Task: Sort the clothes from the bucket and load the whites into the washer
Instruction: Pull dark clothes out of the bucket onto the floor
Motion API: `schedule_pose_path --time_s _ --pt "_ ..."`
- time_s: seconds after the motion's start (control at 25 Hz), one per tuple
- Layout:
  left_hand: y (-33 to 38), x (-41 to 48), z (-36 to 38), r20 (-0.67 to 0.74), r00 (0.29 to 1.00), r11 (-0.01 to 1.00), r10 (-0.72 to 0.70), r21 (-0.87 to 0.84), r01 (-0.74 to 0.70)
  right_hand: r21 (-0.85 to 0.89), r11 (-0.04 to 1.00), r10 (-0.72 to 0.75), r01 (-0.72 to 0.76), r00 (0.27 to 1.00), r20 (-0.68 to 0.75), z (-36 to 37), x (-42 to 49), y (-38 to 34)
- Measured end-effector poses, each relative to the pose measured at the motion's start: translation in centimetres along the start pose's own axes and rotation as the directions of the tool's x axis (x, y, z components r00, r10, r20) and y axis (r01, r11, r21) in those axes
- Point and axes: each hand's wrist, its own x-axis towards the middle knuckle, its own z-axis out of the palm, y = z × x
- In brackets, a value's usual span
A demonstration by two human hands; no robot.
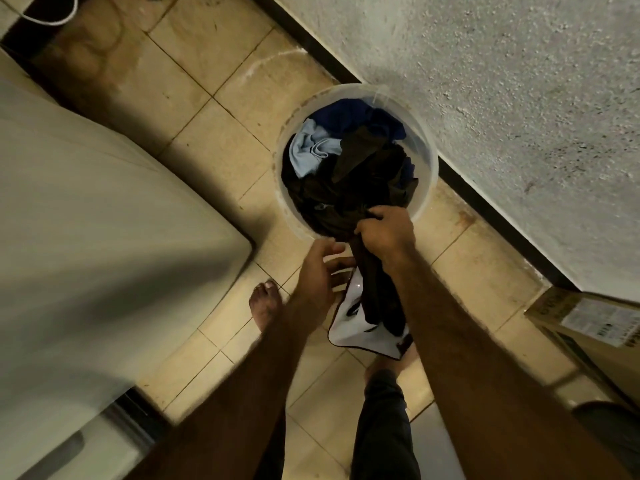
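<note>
While the person is standing barefoot on a beige tiled floor [194, 84], a rough white plastered wall [502, 98] with a dark skirting is running along the right, a pale washer [86, 220] is filling the left, and a cardboard box [588, 327] is sitting at the lower right. A translucent white bucket [427, 150] is standing on the tiles against the wall, holding a heap of dark clothes, a deep blue garment [346, 114] and a light blue one [311, 150]. The right hand [386, 230] is clenching a dark garment [375, 292] at the bucket's near rim, with a white cloth [349, 323] hanging beneath it. The left hand [317, 271] is hovering just beside it, fingers loosely spread, gripping nothing.
</note>
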Motion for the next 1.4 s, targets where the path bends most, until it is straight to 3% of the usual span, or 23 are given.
schedule_pose_path --time_s 0.12,0.24,0.32,0.36,0.44,0.56,0.72,0.88,1.0,1.04,1.12,1.2,1.28,1.4 --pt "1.5 2.3 -0.4 -0.101 0.984 0.988 -0.145 0.037 0.150 0.135 0.987 -0.079 0.088 0.994 -0.069 -1.0 -1.4 -1.4" --pt "2.9 3.4 0.5 0.091 0.985 0.988 -0.145 -0.047 0.150 0.257 0.935 -0.218 0.247 0.967 -0.135 -2.1 -4.7 -1.2" --pt "3.9 3.8 1.7 0.222 0.966 0.987 -0.132 -0.066 0.150 0.288 0.927 -0.216 0.241 0.969 -0.116 -2.2 -6.8 0.0" --pt "4.2 3.9 2.6 0.210 0.969 0.990 -0.133 -0.024 0.141 0.298 0.932 -0.183 0.205 0.978 -0.102 -2.3 -7.5 0.7" --pt "4.2 4.0 4.3 0.051 0.991 0.990 -0.120 0.086 0.116 0.309 0.944 -0.098 0.115 0.993 -0.071 -2.3 -8.2 1.9" --pt "3.6 3.9 4.5 -0.153 0.988 0.983 0.018 0.182 0.010 0.155 0.987 -0.036 0.047 0.996 -0.077 -2.2 -8.2 2.8" --pt "2.8 1.6 2.4 -0.124 0.960 0.886 0.250 0.429 -0.175 0.177 0.982 0.089 -0.064 0.987 -0.136 -2.2 -7.3 2.4" --pt "1.7 -1.5 1.7 0.185 0.889 0.714 0.419 0.537 -0.448 0.198 0.973 0.085 -0.118 0.982 0.168 -1.7 -3.8 -0.6" --pt "1.6 -1.9 0.8 0.265 0.860 0.564 0.437 0.664 -0.491 0.160 0.914 0.286 -0.373 0.872 0.397 -1.0 -1.8 -2.8" --pt "1.6 -1.9 0.6 0.275 0.865 0.545 0.420 0.686 -0.482 0.093 0.915 0.321 -0.393 0.848 0.422 -0.8 -1.5 -3.2" --pt "1.8 -2.3 0.8 0.297 0.859 0.524 0.417 0.694 -0.495 0.061 0.956 0.247 -0.286 0.901 0.355 -0.1 -0.9 -3.7" --pt "1.6 -2.2 1.5 0.307 0.816 0.513 0.490 0.656 -0.554 0.130 0.986 0.082 -0.106 0.980 0.181 0.5 -0.5 -3.8" --pt "1.4 -2.1 1.9 0.280 0.752 0.497 0.597 0.606 -0.621 0.238 0.968 -0.080 0.083 0.997 -0.020 0.6 -0.7 -3.5" --pt "0.5 -2.1 1.9 0.257 0.751 0.544 0.608 0.554 -0.630 0.237 0.963 -0.131 0.131 0.991 -0.015 0.6 -1.5 -2.8"
